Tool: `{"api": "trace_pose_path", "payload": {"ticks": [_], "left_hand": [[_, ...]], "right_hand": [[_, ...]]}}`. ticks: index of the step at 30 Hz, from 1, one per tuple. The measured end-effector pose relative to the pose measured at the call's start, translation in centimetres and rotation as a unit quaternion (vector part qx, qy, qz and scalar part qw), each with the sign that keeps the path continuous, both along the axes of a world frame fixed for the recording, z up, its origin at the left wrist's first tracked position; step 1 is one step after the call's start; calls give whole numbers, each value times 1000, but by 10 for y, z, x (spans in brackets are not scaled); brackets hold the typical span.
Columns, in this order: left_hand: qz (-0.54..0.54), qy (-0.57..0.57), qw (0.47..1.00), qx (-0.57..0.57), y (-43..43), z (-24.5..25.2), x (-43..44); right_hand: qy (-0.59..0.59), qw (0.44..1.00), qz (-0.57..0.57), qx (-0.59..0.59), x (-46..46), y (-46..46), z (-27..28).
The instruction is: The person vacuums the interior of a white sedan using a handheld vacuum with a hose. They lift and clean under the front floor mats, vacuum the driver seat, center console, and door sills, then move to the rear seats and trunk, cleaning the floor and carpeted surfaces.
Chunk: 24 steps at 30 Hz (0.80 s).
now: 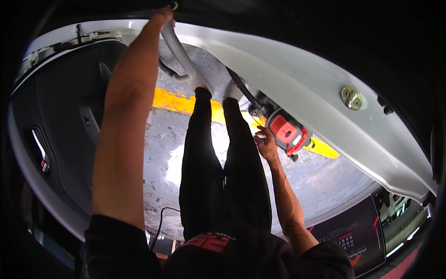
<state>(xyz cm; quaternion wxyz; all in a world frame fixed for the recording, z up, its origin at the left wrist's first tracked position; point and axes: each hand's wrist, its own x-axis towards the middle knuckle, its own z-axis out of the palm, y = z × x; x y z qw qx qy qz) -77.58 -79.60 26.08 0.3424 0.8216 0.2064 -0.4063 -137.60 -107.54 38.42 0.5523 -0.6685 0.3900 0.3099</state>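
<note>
My left hand (164,18) reaches to the far top edge of the view, closed around the upper end of a grey ribbed vacuum hose (174,42). The hose drops toward the floor by my feet; what lies beyond that hand is lost in the dark car interior. Lower down on the other side, my right hand (266,143) hangs with loosely bent, parted fingers and no visible object in it. Just beside it in the picture is a red and black vacuum cleaner (285,129) on the floor, with a black hose (245,90) running up from it behind the car sill.
An open car door (69,115) with a dark inner panel flanks me on the left. Silver bodywork (278,69) with a metal door striker (351,98) curves along the right. A yellow line (174,100) crosses the worn grey floor (160,157). A printed banner (352,237) stands behind, lower right.
</note>
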Motion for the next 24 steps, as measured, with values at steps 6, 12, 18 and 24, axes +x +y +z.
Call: {"api": "trace_pose_path", "payload": {"ticks": [6, 12, 18, 24], "left_hand": [[89, -129, 988, -11, 14, 21, -101], [139, -187, 968, 95, 47, 112, -345], [219, -97, 954, 179, 110, 193, -557], [197, -189, 939, 208, 143, 241, -670]], "right_hand": [[75, 954, 74, -281, -57, -32, -18], [170, 949, 121, -237, -70, -61, -39], [148, 930, 138, -308, -72, -46, -49], [109, 937, 85, -320, -81, -51, -80]]}}
